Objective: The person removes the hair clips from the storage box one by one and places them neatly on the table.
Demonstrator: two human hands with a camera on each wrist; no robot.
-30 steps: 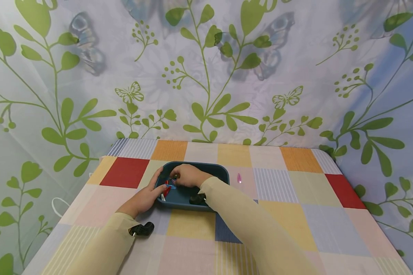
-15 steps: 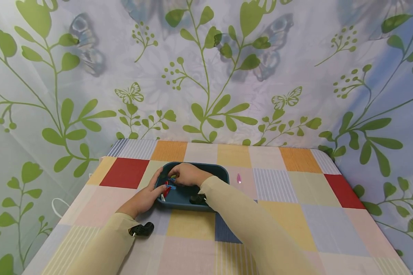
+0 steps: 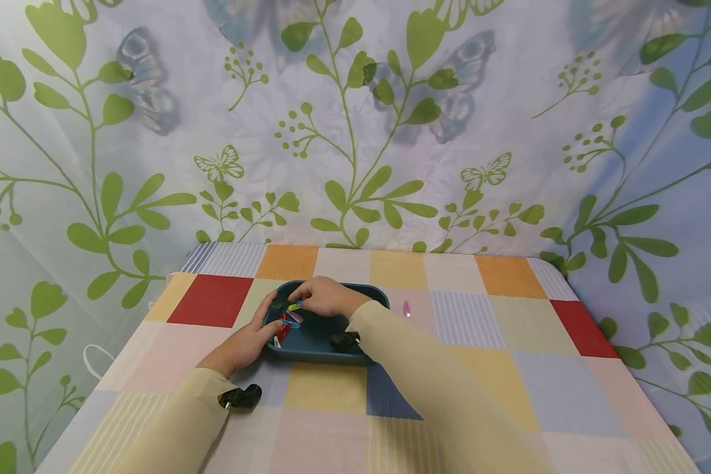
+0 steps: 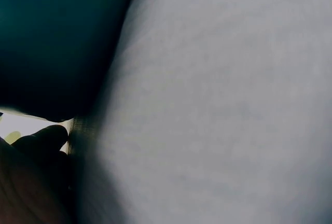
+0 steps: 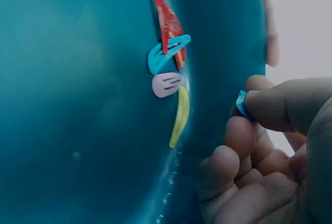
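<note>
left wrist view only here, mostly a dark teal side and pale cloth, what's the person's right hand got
Observer: The right hand pinches a small, glossy light-blue piece; most of it is hidden.
Operator: ok and what's near it inside
Observer: A slim yellow hair clip lies next to a pale pink teardrop-shaped hair clip in the dark teal rectangular tray.
Operator: any clip outside, can't see one
Observer: Yes, a narrow bright pink hair clip lies on the multicoloured patchwork cloth, to the right of the tray.
</note>
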